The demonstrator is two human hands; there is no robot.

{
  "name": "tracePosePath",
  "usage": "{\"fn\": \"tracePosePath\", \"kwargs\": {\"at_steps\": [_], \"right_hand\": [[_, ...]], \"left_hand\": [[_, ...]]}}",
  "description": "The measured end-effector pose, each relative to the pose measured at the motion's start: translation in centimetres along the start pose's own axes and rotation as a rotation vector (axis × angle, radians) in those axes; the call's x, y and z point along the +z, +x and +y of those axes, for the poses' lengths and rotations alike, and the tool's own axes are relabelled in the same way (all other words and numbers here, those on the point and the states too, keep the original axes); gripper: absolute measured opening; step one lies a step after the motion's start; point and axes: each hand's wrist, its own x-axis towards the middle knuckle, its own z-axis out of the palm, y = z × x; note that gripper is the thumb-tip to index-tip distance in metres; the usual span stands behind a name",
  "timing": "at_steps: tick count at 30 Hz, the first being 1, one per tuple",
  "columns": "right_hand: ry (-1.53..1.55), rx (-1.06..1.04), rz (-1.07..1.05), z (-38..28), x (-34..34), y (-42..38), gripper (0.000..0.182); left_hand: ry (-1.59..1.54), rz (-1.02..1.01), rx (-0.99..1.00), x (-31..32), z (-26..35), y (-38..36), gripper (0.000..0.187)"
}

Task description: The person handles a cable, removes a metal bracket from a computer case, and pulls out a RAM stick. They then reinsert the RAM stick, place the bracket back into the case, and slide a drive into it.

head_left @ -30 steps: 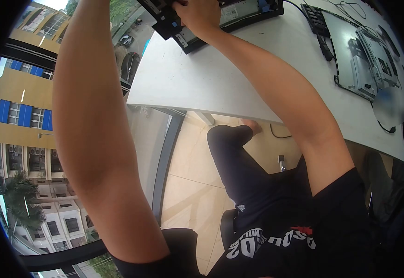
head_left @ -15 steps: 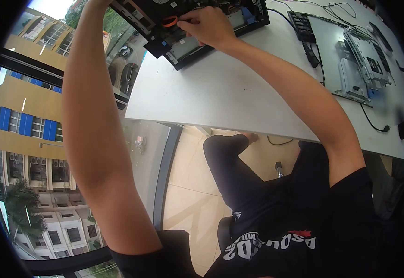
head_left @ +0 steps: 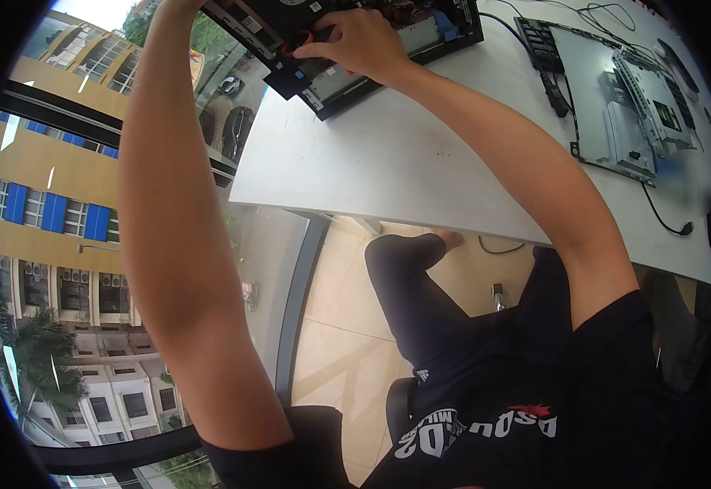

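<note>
My right hand reaches into an open black device casing at the top of the view. Its thumb and bent index finger are at a small orange loop, which appears held between them. The other fingers curl over the inner parts. My left forearm runs up the left side to the casing's left corner; the left hand lies beyond the top edge, hidden from view.
The casing rests on a white table. To its right lie a black power strip, a flat panel with metal brackets and loose cables. A window is at the left. My legs are below the table edge.
My right thumb has stretched left along the orange loop, and the index finger has bent away from it. The loop has turned more upright. The whole view has shifted slightly.
</note>
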Motion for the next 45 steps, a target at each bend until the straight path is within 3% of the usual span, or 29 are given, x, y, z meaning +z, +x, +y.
{"fn": "tracePosePath", "kwargs": {"at_steps": [3,9,18,22,26,28,30,33,41,45], "right_hand": [[-0.061,0.058,0.091,1.1,1.9,0.6,0.051],[0.085,0.035,0.051,2.2,1.7,-0.2,0.052],[0.010,-0.052,0.209,1.7,2.0,-1.1,0.039],[0.039,-0.045,0.108,0.7,2.4,-1.5,0.035],[0.064,0.040,-0.057,-0.4,0.8,-2.7,0.044],[0.098,-0.032,-0.039,-1.0,-0.2,-3.4,0.041],[0.062,-0.090,-0.008,-1.2,-1.9,-4.2,0.036],[-0.173,-0.272,0.023,-1.6,-6.3,-5.2,0.024],[-0.622,-0.217,0.009,-3.1,-23.5,-9.5,0.021],[-0.806,-0.186,0.175,-0.2,-34.7,-11.7,0.019]], "left_hand": [[0.007,0.012,0.008,0.0,0.7,-1.0,0.071],[0.040,0.039,-0.050,-0.1,0.3,-0.5,0.073],[0.033,0.034,-0.034,-0.1,0.3,-0.4,0.071],[0.030,0.064,-0.075,-0.2,1.5,-1.7,0.075],[0.009,0.059,-0.029,-0.5,3.0,-3.0,0.078],[0.050,0.077,-0.054,-0.4,1.7,-2.2,0.080],[0.081,0.071,0.138,0.0,-2.6,1.1,0.094],[0.034,0.049,0.114,-0.1,-3.9,2.4,0.083],[0.184,0.116,0.073,0.2,-3.1,1.6,0.077],[0.242,0.182,0.044,0.4,-2.9,0.8,0.081]]}}
